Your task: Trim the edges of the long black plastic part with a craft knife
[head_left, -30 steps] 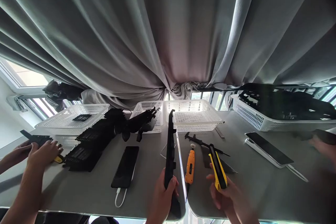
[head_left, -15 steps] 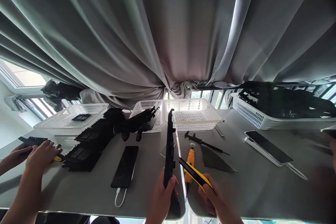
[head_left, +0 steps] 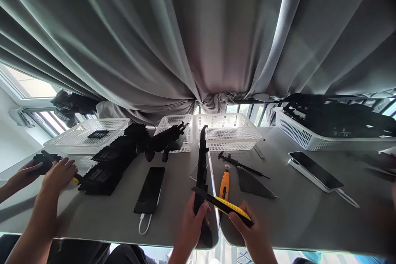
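Note:
My left hand [head_left: 192, 225] grips the lower end of a long black notched plastic part [head_left: 201, 161], which stands almost upright. In my right hand [head_left: 252, 229] is a yellow and black utility knife [head_left: 232, 207], pointing left. The knife's dark tip crosses the lower section of the black part; whether it touches cannot be made out. Just behind the knife lies an orange handheld tool [head_left: 225, 185] with a small pale disc on its end. A caliper [head_left: 243, 164] and a dark triangular sheet [head_left: 255, 183] are to the right.
White baskets [head_left: 229, 146] line the back of the grey table. Black parts are heaped [head_left: 107, 173] left of a phone [head_left: 150, 189] with a white cable. Another phone [head_left: 317, 171] lies right. At far left, a co-worker's hands [head_left: 58, 175] hold a dark part. A gap separates two tables.
My right hand has swung the knife left, bringing its tip across the black part. The co-worker's hands at left have shifted with their part. The view has tilted slightly.

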Tool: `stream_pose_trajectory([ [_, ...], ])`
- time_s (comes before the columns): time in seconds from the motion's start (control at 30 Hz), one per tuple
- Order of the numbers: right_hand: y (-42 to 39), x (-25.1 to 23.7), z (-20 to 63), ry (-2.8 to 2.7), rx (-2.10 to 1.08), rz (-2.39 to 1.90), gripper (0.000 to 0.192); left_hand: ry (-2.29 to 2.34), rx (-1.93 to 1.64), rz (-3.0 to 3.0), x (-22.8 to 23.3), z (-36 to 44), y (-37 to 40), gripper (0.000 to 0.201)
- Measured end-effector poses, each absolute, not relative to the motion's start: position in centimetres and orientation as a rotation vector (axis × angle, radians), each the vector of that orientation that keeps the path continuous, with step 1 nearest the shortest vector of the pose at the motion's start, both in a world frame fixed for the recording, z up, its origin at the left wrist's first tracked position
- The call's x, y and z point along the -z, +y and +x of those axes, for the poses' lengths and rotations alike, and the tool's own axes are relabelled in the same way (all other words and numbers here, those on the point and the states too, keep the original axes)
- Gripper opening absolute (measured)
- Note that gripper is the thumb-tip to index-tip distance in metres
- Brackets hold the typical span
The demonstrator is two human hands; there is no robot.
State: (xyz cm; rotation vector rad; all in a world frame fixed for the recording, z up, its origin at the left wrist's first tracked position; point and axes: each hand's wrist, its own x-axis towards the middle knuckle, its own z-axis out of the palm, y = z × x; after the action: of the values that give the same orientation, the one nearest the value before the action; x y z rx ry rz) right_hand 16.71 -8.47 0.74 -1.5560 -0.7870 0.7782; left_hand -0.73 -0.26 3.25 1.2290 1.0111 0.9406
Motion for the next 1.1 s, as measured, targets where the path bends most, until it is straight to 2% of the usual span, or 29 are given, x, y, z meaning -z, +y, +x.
stream_pose_trajectory([
  [0.17,-7.8,-0.8,18.1,-0.617,-0.975,-1.344,0.065,0.856,-0.975,1.089,-3.7,-1.3,0.0,0.058],
  [0.33,-6.6,-1.8,21.1,-0.735,-0.968,-1.285,0.065,0.663,-0.900,0.984,-3.4,-2.1,0.4,0.084],
  [0.4,-6.6,-1.9,21.7,-0.815,-0.960,-1.325,0.063,0.623,-0.818,0.992,-3.1,-2.2,0.6,0.088],
  [0.63,-8.0,-1.0,21.3,-0.971,-0.835,-1.535,0.057,0.706,-0.834,0.928,-2.9,-2.1,0.8,0.073],
  [0.8,-8.2,-1.3,21.5,-1.064,-0.793,-1.609,0.057,0.769,-0.846,0.939,-3.4,-2.1,0.7,0.081],
  [1.1,-8.5,-0.7,20.4,-0.936,-0.636,-1.623,0.057,0.804,-0.873,0.948,-3.9,-1.9,0.5,0.067],
])
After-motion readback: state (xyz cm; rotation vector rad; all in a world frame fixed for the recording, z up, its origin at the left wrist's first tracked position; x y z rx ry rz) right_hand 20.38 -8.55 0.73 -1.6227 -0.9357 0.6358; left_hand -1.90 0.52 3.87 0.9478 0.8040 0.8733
